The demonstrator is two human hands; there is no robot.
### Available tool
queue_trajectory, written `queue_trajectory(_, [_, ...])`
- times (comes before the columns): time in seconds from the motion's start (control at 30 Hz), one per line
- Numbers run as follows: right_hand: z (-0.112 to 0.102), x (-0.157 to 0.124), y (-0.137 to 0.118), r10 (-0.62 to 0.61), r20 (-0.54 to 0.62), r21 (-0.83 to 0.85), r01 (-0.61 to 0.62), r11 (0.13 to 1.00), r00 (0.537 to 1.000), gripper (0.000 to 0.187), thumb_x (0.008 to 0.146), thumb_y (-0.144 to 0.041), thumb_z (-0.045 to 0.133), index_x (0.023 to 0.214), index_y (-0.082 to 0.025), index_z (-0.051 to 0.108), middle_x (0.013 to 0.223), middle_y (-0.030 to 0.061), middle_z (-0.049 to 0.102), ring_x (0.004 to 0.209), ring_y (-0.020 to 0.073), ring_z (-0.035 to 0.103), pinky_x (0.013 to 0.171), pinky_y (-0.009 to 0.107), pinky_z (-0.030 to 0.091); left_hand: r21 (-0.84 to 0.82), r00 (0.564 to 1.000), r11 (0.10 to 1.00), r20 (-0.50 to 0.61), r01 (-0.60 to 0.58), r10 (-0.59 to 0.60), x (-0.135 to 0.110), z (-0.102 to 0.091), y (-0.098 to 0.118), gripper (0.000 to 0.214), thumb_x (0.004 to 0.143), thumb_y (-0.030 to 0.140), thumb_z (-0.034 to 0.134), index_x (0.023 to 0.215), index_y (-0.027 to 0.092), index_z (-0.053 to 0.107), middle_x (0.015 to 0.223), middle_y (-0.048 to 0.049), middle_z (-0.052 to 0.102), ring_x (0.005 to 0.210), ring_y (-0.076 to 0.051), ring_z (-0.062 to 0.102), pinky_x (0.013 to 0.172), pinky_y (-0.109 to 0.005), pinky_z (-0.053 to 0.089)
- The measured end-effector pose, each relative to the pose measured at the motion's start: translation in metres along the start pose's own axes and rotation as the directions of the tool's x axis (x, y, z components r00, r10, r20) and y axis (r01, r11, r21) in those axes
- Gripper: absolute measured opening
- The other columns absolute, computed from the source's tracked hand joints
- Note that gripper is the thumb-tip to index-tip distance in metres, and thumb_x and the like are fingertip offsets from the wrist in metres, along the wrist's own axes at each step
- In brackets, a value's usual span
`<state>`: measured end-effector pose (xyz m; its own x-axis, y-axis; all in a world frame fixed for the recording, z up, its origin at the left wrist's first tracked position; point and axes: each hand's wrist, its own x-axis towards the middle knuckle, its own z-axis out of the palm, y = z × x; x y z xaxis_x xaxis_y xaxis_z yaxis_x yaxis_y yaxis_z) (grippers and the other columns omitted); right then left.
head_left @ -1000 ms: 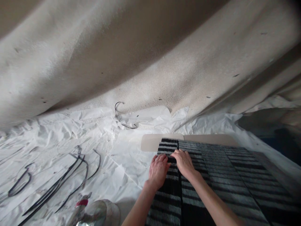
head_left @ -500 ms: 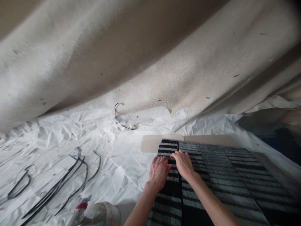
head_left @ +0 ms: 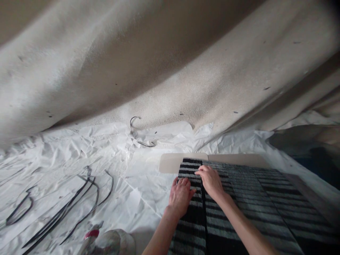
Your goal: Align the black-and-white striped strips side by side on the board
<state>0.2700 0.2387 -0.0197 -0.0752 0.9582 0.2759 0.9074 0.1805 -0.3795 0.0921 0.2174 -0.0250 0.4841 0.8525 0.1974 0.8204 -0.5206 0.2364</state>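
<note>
Presently, striped strip [head_left: 193,224]: black and grey, leftmost of several, lying flat at lower centre-right; upper end over a beige board [head_left: 170,163].
Adjoining strips [head_left: 255,205]: similar striping, laid side by side to the right.
Dark seam [head_left: 204,212]: running lengthwise between the leftmost strip and its neighbour.
Left hand [head_left: 180,198]: palm down across the strip's left side; grip spread, thumb held away from the fingers, pinching nothing visible.
Right hand [head_left: 211,180]: at the seam, near the upper end; grip drawn close, thumb near forefinger; whether anything is pinched, cannot tell.
Step at the seam: apparently close fingertip work on the strip's surface or edge, left hand seemingly steadying.
Next move at the seam: judged to call for a light touch from the right fingertips, the strip kept flat under the left.
Black lengths [head_left: 70,207]: loose, well apart to the left, on white sheeting [head_left: 145,184].
Curved dark strand [head_left: 132,134]: beyond the strips, near the draped cloth [head_left: 159,67].
</note>
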Motion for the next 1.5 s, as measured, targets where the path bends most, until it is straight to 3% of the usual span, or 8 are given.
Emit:
queue_trajectory(0.1, [0.001, -0.009, -0.005, -0.039, 0.071, -0.121, 0.047, 0.992, 0.997, 0.034, 0.091, -0.015, 0.048, 0.104, -0.036, 0.072, 0.113, 0.0012, 0.065, 0.108, 0.0225, 0.054, 0.084, 0.037, 0.038, -0.003, 1.000, 1.000, 0.008, 0.005, -0.005, 0.000, 0.001, -0.001, 0.024, 0.093, 0.037, 0.053, 0.111, 0.021, 0.060, 0.126, -0.0051, 0.064, 0.120, -0.024, 0.056, 0.114, -0.049, 0.035])
queue_trajectory(0.27, [0.000, -0.018, -0.007, -0.032, 0.078, -0.209, 0.048, 0.977, 0.996, 0.038, 0.092, -0.015, 0.047, 0.114, -0.037, 0.069, 0.118, 0.0044, 0.063, 0.109, 0.0224, 0.054, 0.084, 0.036, 0.038, -0.011, 1.000, 1.000, 0.003, -0.002, 0.002, -0.002, 0.003, -0.003, 0.026, 0.094, 0.039, 0.053, 0.112, 0.021, 0.060, 0.128, -0.0050, 0.063, 0.123, -0.023, 0.054, 0.115, -0.049, 0.035])
queue_trajectory(0.93, [0.004, -0.015, -0.006, 0.019, 0.075, -0.149, -0.008, 0.989, 0.997, 0.035, 0.091, -0.015, 0.048, 0.107, -0.037, 0.071, 0.108, 0.0036, 0.062, 0.105, 0.0206, 0.052, 0.081, 0.035, 0.034, -0.018, 1.000, 1.000, 0.001, -0.011, 0.011, -0.013, 0.006, -0.004, 0.031, 0.094, 0.034, 0.053, 0.123, 0.022, 0.056, 0.134, -0.0045, 0.060, 0.127, -0.022, 0.050, 0.116, -0.049, 0.034])
queue_trajectory(1.1, [0.006, -0.014, -0.004, 0.008, 0.056, -0.157, 0.001, 0.988, 0.998, 0.032, 0.090, -0.016, 0.052, 0.106, -0.036, 0.071, 0.105, 0.0026, 0.062, 0.103, 0.0204, 0.051, 0.079, 0.035, 0.033, -0.022, 1.000, 1.000, 0.001, -0.012, 0.012, -0.012, 0.003, -0.005, 0.027, 0.095, 0.031, 0.049, 0.120, 0.025, 0.057, 0.132, -0.0026, 0.060, 0.125, -0.021, 0.050, 0.115, -0.049, 0.033])
queue_trajectory(1.2, [0.006, -0.013, -0.004, 0.015, 0.067, -0.159, -0.004, 0.987, 0.998, 0.028, 0.091, -0.019, 0.052, 0.102, -0.035, 0.072, 0.102, 0.0027, 0.062, 0.101, 0.0200, 0.052, 0.078, 0.035, 0.032, 0.018, 0.999, 1.000, -0.033, -0.015, 0.016, -0.007, -0.004, -0.006, 0.021, 0.090, 0.023, 0.054, 0.109, 0.026, 0.064, 0.131, -0.0030, 0.058, 0.126, -0.024, 0.047, 0.113, -0.046, 0.035])
queue_trajectory(1.3, [0.005, -0.011, -0.006, 0.034, 0.080, -0.159, -0.021, 0.987, 0.996, 0.025, 0.092, -0.022, 0.052, 0.100, -0.033, 0.073, 0.100, 0.0029, 0.063, 0.100, 0.0201, 0.052, 0.077, 0.035, 0.032, 0.028, 0.999, 1.000, -0.052, 0.010, -0.008, -0.003, -0.009, -0.010, 0.016, 0.087, 0.022, 0.058, 0.097, 0.028, 0.069, 0.127, -0.0043, 0.057, 0.120, -0.026, 0.047, 0.107, -0.045, 0.039])
queue_trajectory(1.43, [0.004, -0.006, -0.009, 0.047, 0.090, -0.158, -0.032, 0.987, 0.995, 0.023, 0.091, -0.023, 0.053, 0.093, -0.032, 0.074, 0.097, 0.0034, 0.066, 0.101, 0.0213, 0.052, 0.077, 0.035, 0.032, -0.148, 0.993, 0.984, -0.058, 0.094, -0.104, -0.009, -0.012, -0.013, 0.034, 0.089, 0.021, 0.055, 0.121, 0.030, 0.060, 0.117, -0.0026, 0.061, 0.109, -0.022, 0.053, 0.100, -0.039, 0.045])
queue_trajectory(1.5, [0.004, -0.003, -0.009, 0.055, 0.085, -0.142, -0.042, 0.989, 0.995, 0.021, 0.091, -0.025, 0.055, 0.087, -0.031, 0.074, 0.095, 0.0033, 0.067, 0.101, 0.0211, 0.053, 0.077, 0.035, 0.032, -0.207, 0.981, 0.965, -0.081, 0.158, -0.178, -0.021, -0.014, -0.010, 0.032, 0.090, 0.018, 0.053, 0.119, 0.028, 0.060, 0.115, -0.0024, 0.062, 0.108, -0.021, 0.054, 0.098, -0.037, 0.046])
